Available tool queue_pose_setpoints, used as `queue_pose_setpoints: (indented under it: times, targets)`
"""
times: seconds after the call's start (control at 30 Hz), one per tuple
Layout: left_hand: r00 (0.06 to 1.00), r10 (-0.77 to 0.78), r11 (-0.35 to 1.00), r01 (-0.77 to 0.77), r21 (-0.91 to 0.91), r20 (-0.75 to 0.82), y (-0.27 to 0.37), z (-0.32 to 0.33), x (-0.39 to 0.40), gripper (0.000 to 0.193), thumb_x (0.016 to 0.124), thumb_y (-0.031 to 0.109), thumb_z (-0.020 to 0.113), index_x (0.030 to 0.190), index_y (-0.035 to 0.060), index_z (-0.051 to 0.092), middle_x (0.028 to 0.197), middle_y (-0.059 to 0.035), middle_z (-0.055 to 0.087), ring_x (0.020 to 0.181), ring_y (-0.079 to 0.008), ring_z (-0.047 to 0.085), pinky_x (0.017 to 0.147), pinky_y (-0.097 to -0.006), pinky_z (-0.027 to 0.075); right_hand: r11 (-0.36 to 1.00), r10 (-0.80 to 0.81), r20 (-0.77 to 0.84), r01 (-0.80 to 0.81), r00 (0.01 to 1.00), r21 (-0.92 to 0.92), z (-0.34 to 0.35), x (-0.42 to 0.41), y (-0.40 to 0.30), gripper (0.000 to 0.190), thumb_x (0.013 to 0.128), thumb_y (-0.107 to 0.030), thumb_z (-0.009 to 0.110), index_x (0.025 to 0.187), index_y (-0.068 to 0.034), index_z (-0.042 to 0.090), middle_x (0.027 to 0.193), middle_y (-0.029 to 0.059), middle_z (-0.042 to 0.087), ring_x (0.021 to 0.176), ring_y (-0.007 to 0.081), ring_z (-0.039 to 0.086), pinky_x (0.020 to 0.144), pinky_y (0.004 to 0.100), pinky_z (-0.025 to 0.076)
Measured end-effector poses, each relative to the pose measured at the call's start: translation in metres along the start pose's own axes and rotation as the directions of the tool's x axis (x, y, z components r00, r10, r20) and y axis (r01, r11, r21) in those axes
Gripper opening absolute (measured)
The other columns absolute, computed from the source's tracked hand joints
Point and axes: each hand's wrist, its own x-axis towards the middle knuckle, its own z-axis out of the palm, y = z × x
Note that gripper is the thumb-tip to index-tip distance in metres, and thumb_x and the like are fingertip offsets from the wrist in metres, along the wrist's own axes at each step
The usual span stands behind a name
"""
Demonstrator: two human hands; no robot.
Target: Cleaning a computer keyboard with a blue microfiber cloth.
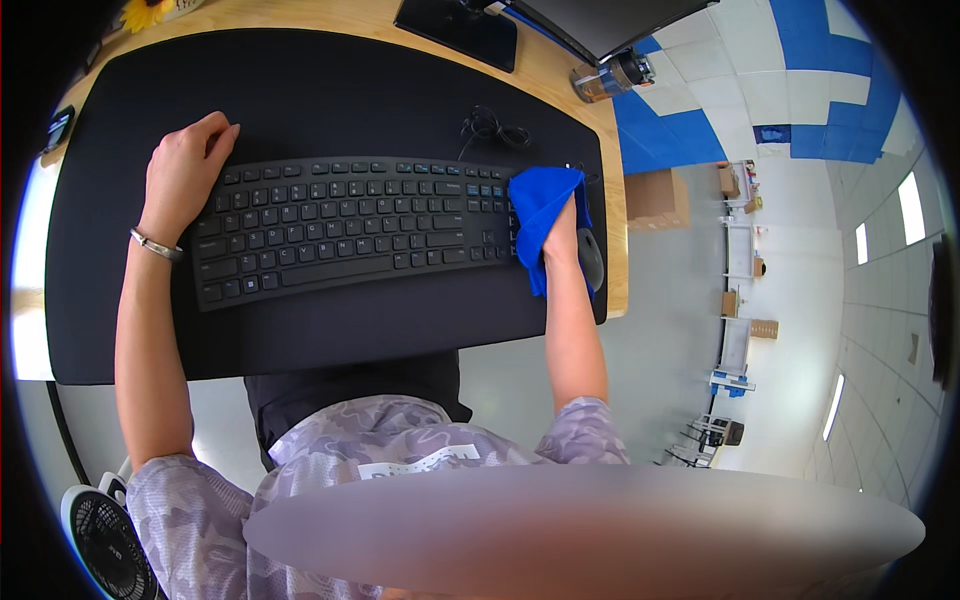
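A black full-size keyboard (337,225) lies on a large black desk mat (315,97), its left end lower than its right in the picture. Loosely curled beside the keyboard's upper left corner is my left hand (186,161); I see nothing in it, though the fingertips are hidden. My right hand (562,229) holds a blue cloth (544,199), which drapes over the fingers and covers the right end of the keyboard, part of the number pad included. Just right of that wrist sits a dark computer mouse (591,262), partly hidden by the cloth and hand.
A coiled black cable (495,131) lies behind the keyboard. Along the desk's back right are a monitor (600,26), its black base (457,34) and a drink bottle (604,79). A phone-like device (60,127) is at the left edge. Cardboard boxes (656,199) stand beyond the desk.
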Motion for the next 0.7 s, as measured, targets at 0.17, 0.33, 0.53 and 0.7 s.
queue_pose_setpoints:
  times: [0.17,0.33,0.53,0.7]
  targets:
    - [1.000,0.015,1.000,-0.015,0.005,-0.013,-0.001,0.002,0.002,0.024,0.095,0.028,0.059,0.090,0.0059,0.066,0.066,-0.0115,0.064,0.063,-0.0298,0.064,0.061,-0.0378,0.048,0.945,-0.114,-0.083,0.082,0.990,-0.318,0.006,-0.007,-0.026,0.034,0.077,-0.020,0.077,0.102,-0.002,0.062,0.101,0.0124,0.064,0.105,0.0300,0.058,0.093,0.0411,0.045]
    - [1.000,0.017,1.000,-0.017,0.011,0.000,-0.001,0.002,0.003,0.024,0.095,0.029,0.059,0.090,0.0059,0.066,0.068,-0.0116,0.065,0.064,-0.0298,0.064,0.062,-0.0377,0.049,0.898,-0.133,0.066,0.148,0.989,-0.414,0.000,-0.002,-0.012,0.043,0.075,-0.022,0.075,0.110,-0.003,0.059,0.109,0.0175,0.059,0.106,0.0353,0.056,0.098,0.0446,0.041]
    - [1.000,0.004,1.000,-0.004,0.006,0.021,-0.003,0.002,0.001,0.025,0.096,0.028,0.058,0.092,0.0048,0.065,0.070,-0.0123,0.064,0.063,-0.0264,0.062,0.061,-0.0356,0.047,0.926,-0.120,0.029,0.122,0.992,-0.356,0.000,-0.024,-0.023,0.048,0.075,-0.023,0.075,0.114,-0.003,0.058,0.122,0.0198,0.054,0.115,0.0363,0.050,0.101,0.0453,0.038]
    - [0.999,0.038,0.999,-0.038,0.019,0.007,-0.002,0.001,0.003,0.025,0.095,0.029,0.059,0.091,0.0060,0.066,0.070,-0.0118,0.065,0.065,-0.0297,0.065,0.062,-0.0372,0.049,0.873,-0.369,-0.068,0.321,0.927,-0.368,0.000,-0.044,-0.022,0.029,0.074,-0.021,0.070,0.099,-0.006,0.064,0.108,0.0177,0.061,0.102,0.0409,0.051,0.090,0.0473,0.040]
